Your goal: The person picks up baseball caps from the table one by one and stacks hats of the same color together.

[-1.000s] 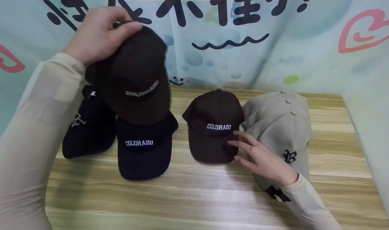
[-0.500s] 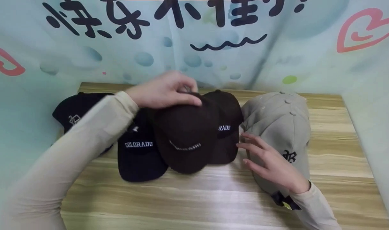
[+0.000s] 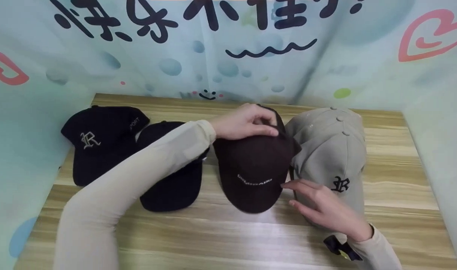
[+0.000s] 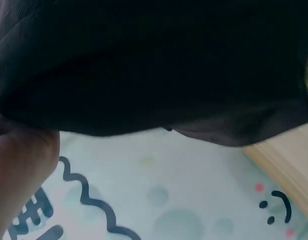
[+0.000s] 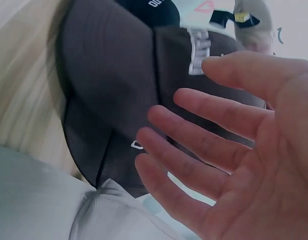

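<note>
A dark brown baseball cap [image 3: 256,157] with white lettering across its front hangs from my left hand [image 3: 243,123], which pinches it at the back of the crown. It overlaps a second brown cap [image 5: 86,140], most of which is hidden below it in the head view. In the left wrist view the held cap [image 4: 169,65] fills the top as a dark shape beside part of that hand. My right hand [image 3: 327,206] is spread, fingertips right at the brim's right edge. In the right wrist view its fingers [image 5: 219,110] are extended and loosely bent in front of the caps.
Several stacked beige caps [image 3: 325,150] lie to the right, the front one bearing a black R. On the left sit a navy cap [image 3: 108,138] with a light R and another navy cap [image 3: 176,195], partly behind my left sleeve. A printed backdrop [image 3: 176,67] borders the wooden table [image 3: 228,240].
My left hand has carried the brown cap down and rightward, from above the navy caps to over the other brown cap. My right hand has shifted slightly down and right.
</note>
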